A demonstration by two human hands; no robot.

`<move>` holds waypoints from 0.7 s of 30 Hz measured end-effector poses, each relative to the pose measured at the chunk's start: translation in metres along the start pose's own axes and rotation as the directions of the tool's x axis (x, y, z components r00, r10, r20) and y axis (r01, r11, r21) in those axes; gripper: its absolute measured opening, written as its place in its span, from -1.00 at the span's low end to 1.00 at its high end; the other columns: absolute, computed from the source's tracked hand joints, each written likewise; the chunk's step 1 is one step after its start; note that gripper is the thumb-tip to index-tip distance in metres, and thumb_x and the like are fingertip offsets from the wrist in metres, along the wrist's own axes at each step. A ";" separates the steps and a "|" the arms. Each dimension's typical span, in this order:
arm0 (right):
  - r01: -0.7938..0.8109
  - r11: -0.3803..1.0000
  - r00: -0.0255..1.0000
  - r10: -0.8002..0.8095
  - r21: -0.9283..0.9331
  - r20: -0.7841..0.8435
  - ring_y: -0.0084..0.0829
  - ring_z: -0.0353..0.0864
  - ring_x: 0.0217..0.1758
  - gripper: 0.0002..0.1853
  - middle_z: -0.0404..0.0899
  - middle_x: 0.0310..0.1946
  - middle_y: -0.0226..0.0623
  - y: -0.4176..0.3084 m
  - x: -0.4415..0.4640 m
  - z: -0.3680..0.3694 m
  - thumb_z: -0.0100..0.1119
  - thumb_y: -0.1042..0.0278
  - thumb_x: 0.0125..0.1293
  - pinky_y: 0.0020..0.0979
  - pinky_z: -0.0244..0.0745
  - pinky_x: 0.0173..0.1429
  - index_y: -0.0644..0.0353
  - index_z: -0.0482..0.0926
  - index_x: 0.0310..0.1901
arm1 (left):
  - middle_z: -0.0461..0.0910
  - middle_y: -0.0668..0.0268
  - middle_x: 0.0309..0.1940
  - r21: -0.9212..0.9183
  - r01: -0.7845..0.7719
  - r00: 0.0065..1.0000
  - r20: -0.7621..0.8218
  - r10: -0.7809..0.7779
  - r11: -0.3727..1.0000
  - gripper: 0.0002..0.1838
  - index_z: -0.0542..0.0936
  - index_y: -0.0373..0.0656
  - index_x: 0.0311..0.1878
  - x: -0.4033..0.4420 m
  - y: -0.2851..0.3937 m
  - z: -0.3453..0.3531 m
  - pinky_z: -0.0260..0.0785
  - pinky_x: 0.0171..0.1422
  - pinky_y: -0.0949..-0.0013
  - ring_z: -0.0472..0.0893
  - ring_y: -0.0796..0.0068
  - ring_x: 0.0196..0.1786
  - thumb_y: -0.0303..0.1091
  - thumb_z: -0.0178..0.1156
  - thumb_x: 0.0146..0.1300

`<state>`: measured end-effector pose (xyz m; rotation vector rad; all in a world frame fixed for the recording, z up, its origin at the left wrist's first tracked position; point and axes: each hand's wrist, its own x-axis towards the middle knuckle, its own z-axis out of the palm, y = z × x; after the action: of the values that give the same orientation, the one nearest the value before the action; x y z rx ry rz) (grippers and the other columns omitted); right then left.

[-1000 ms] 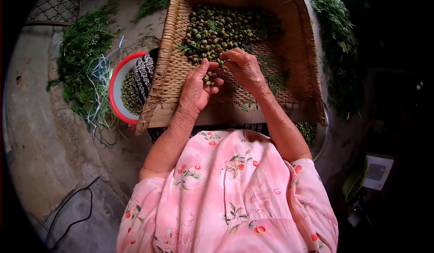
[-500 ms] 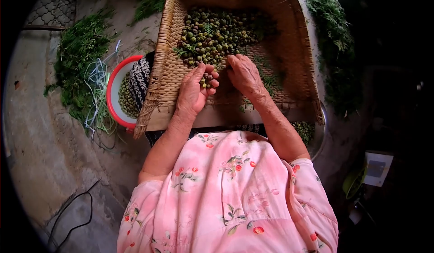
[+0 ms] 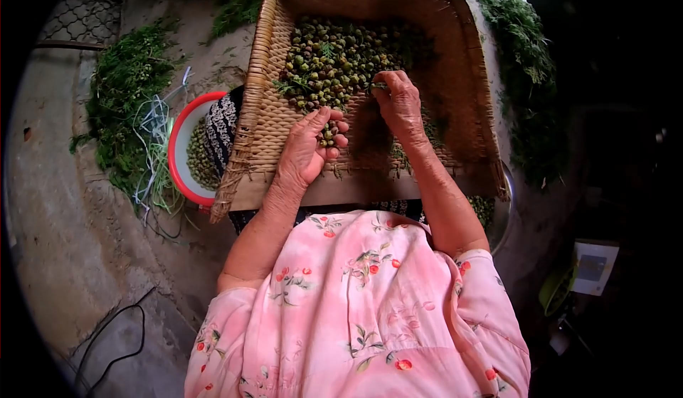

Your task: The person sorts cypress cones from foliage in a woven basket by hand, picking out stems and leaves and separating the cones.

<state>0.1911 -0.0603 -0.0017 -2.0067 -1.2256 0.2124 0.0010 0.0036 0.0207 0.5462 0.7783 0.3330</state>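
A woven basket tray (image 3: 274, 106) lies across my lap, with a heap of small green-brown cones (image 3: 341, 56) in its upper part. My left hand (image 3: 313, 142) is cupped over the near left part of the tray, its fingers curled round several cones (image 3: 327, 135). To its right, my right hand (image 3: 400, 106) is raised over the tray at the heap's lower right edge. Its thumb and forefinger pinch a small green sprig (image 3: 379, 85). Bits of green leaf (image 3: 430, 128) lie on the weave beside and beyond the right wrist.
A red-rimmed basin (image 3: 175, 149) of cones stands left of the tray. Another round container (image 3: 506, 213) shows at the right. Green branches (image 3: 124, 92) and pale plastic strings (image 3: 155, 131) lie on the left floor, more branches (image 3: 519, 35) at the right. A black cable (image 3: 142, 327) lies lower left.
My right hand has moved away from my left hand, to the right, and now pinches a green sprig. My left hand has stayed cupped round the cones and is slightly lower.
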 end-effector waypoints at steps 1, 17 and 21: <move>0.000 1.000 1.000 0.000 0.000 0.000 -0.10 0.46 -0.08 -0.75 0.48 -0.18 -0.22 0.005 0.003 0.002 0.26 0.48 0.10 -0.16 0.41 -0.08 0.16 0.52 -0.15 | 0.56 0.30 -0.34 -0.001 -0.005 1.000 -0.003 0.005 1.000 -0.68 0.54 -0.17 -0.14 0.000 0.000 0.000 0.33 -0.52 0.58 0.53 0.56 -0.44 -0.08 0.09 0.34; -0.054 0.964 0.998 0.063 -0.261 0.027 -0.07 0.50 -0.13 -0.74 0.49 -0.29 -0.16 -0.002 0.010 0.028 0.33 0.35 -0.01 -0.12 0.44 -0.14 0.13 0.50 -0.27 | 0.54 0.32 -0.34 0.030 -0.015 1.000 0.002 0.015 0.999 -0.71 0.53 -0.18 -0.12 0.000 -0.002 0.003 0.32 -0.47 0.60 0.52 0.58 -0.41 -0.13 0.10 0.35; -0.077 0.972 0.996 0.084 -0.220 0.022 -0.03 0.53 -0.17 -0.79 0.50 -0.31 -0.11 -0.006 0.011 0.024 0.29 0.37 0.03 -0.09 0.45 -0.17 0.16 0.51 -0.29 | 0.54 0.32 -0.34 0.028 -0.021 1.000 0.001 0.021 0.999 -0.71 0.52 -0.18 -0.12 0.000 -0.002 0.003 0.33 -0.47 0.60 0.52 0.57 -0.41 -0.13 0.09 0.36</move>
<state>0.1806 -0.0375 -0.0122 -2.2533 -1.2332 0.1531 0.0034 0.0013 0.0209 0.5811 0.7780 0.3414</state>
